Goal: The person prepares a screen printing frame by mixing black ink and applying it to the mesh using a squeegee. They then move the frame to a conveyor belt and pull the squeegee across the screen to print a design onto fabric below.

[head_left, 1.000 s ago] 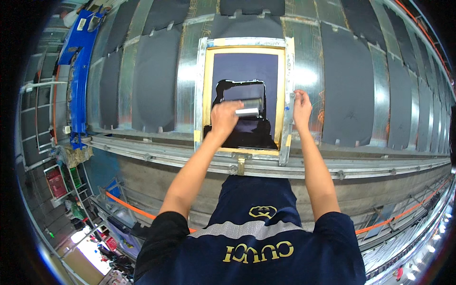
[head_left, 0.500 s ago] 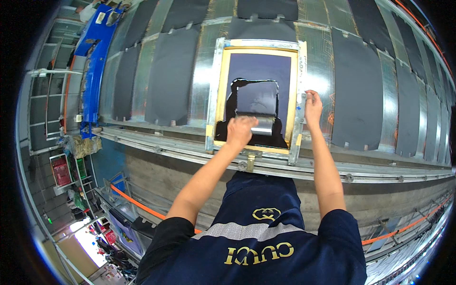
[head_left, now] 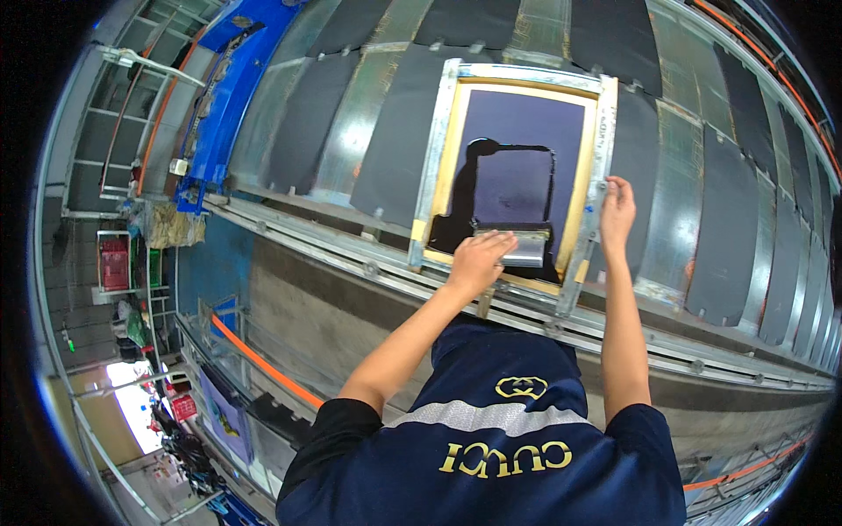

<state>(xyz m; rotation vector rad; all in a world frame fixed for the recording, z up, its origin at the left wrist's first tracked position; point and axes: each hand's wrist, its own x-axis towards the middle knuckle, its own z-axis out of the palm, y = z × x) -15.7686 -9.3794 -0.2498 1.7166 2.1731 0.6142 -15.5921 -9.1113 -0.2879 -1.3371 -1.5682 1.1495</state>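
A screen-printing frame [head_left: 436, 158] of grey metal with a yellow inner border lies on the long bench. Its mesh [head_left: 517, 114] is purple-blue, and glossy black ink [head_left: 465, 193] rings a paler rectangle in the lower half. My left hand [head_left: 481, 263] is closed on the left end of a squeegee [head_left: 526, 250], a wide metal-faced blade resting in the ink near the frame's close end. At the frame's right rail, my right hand [head_left: 617, 215] has its fingers closed around the outer edge; the fingertips are partly hidden.
Dark grey fabric panels [head_left: 399, 131] lie in rows on the shiny bench, to both sides and beyond the frame. A metal rail [head_left: 333, 248] runs along the bench's near edge. At the left stands a blue machine part [head_left: 232, 105]; a rack with an orange bar [head_left: 263, 361] is behind me.
The whole view has turned, so the frame now appears farther right and tilted. The squeegee has come slightly closer to the frame's near end, with my left hand still on it.
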